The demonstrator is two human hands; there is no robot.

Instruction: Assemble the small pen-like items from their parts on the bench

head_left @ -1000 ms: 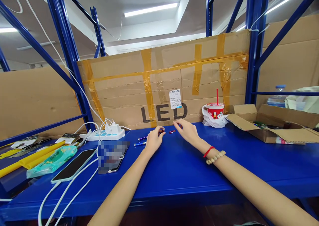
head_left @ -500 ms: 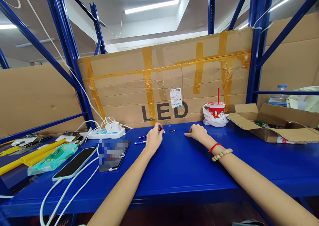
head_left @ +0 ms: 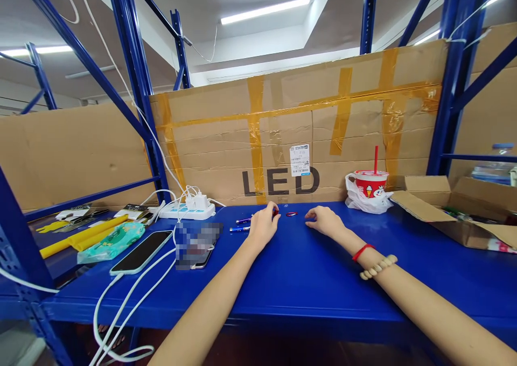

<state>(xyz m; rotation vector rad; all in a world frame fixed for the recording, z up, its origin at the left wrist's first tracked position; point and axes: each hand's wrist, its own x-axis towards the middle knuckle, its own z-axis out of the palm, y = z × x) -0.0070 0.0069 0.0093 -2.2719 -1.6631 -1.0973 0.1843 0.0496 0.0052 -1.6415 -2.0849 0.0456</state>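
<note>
Both of your hands are far out on the blue table (head_left: 307, 280), close to the cardboard wall (head_left: 283, 140) marked LED.

Left hand (head_left: 263, 227): fingers curled around a small dark-red piece (head_left: 275, 212), which shows only at the fingertips. It looks like a pinch grip, but the piece is tiny at this range and I cannot say what it is.

Right hand (head_left: 325, 220): resting knuckles-up on the table, loosely curled, nothing visible in it. Whether it presses on something underneath, I cannot tell.

Between the two hands a small red clip-like part (head_left: 291, 214) lies free on the table, just beside the left fingertips. Two blue pen-shaped sticks (head_left: 241, 225) lie just left of the left hand.

Judged step: you are handling small parts, with one piece in the left hand and its neighbour not yet picked up.

Next move, as I judge it, calls for a fine fingertip pinch from the right hand on the loose red part. It lies flat on the table and is small, so approach low and from the side. Keep the left grip steady.
</note>
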